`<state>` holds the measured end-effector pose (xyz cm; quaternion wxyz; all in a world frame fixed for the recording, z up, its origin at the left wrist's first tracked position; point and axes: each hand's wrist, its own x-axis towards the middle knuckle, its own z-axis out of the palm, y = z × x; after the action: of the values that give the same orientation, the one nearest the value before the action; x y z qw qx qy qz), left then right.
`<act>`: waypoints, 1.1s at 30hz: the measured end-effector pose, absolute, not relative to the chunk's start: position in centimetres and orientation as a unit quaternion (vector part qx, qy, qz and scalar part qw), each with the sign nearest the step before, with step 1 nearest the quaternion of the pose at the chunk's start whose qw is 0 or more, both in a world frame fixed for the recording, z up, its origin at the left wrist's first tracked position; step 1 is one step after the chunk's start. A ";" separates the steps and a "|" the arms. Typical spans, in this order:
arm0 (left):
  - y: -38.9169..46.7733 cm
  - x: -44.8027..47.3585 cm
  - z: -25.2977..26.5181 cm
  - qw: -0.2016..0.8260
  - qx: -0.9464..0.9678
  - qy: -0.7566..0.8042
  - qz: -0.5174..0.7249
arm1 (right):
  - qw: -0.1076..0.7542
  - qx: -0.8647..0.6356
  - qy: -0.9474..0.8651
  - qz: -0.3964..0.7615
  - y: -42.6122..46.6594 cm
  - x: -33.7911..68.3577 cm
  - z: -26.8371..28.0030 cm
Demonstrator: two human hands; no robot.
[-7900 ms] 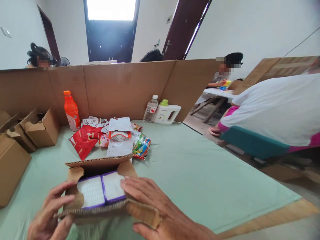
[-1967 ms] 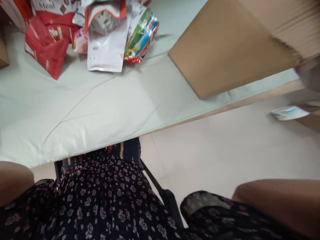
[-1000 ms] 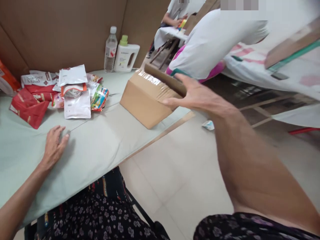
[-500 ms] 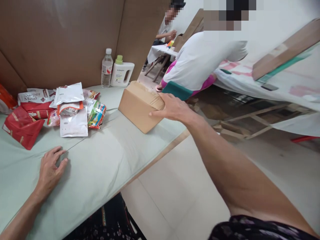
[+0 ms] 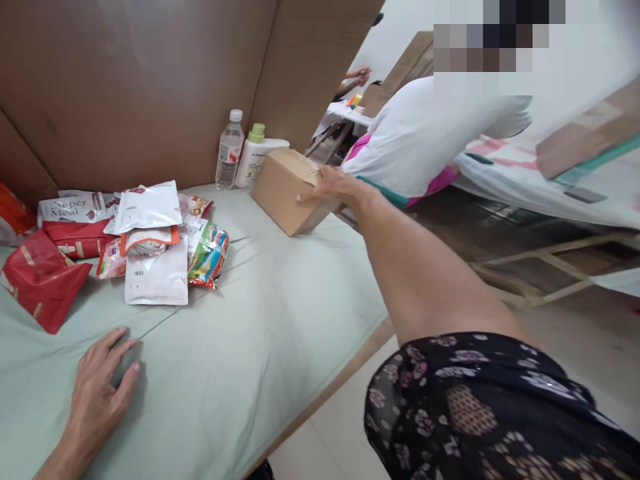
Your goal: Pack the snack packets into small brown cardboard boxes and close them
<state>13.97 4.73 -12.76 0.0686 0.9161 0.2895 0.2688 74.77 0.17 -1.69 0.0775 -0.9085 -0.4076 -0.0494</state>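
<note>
My right hand [image 5: 333,187] reaches far forward and grips the near right end of a brown cardboard box [image 5: 283,190], thumb on its side and fingers over the top edge. The box stands on the table near its right edge, close to a white jug with a green cap [image 5: 253,163]. On the table at the left lies my left hand [image 5: 103,380], fingers spread and holding nothing. Beyond it is a pile of snack packets: white pouches [image 5: 157,273], a colourful packet [image 5: 213,257] and red bags [image 5: 47,280].
A clear water bottle [image 5: 229,153] stands by the jug, against a tall brown cardboard panel [image 5: 150,87]. The table [image 5: 240,360] has a pale green cover and its edge runs diagonally at right. A person in a white top [image 5: 410,133] sits beyond, near another table.
My right hand has pushed the box farther back, towards the jug and the panel. The left hand stays flat on the table. My view has shifted slightly.
</note>
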 end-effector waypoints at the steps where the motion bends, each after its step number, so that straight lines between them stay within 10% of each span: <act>1: 4.7 14.0 -12.8 0.069 0.916 0.288 0.271 | 0.081 -0.917 -0.389 -0.042 0.3 74.6 -1.5; 10: 2.6 14.9 -12.4 0.168 0.884 0.349 0.262 | 0.257 -0.815 -0.462 -0.236 -5.3 63.5 -2.5; 19: 1.3 14.9 -11.8 0.161 0.857 0.413 0.263 | 0.165 -0.691 -0.703 -0.027 -10.7 45.6 -16.7; 33: 4.0 -8.5 2.1 -0.164 0.691 0.596 0.376 | 0.204 -0.609 -0.760 -0.097 -12.0 40.0 -17.8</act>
<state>-8.49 4.03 2.07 -0.1643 0.6906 0.5956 0.3759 39.97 -12.00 -17.83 0.2044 -0.6087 -0.7605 -0.0966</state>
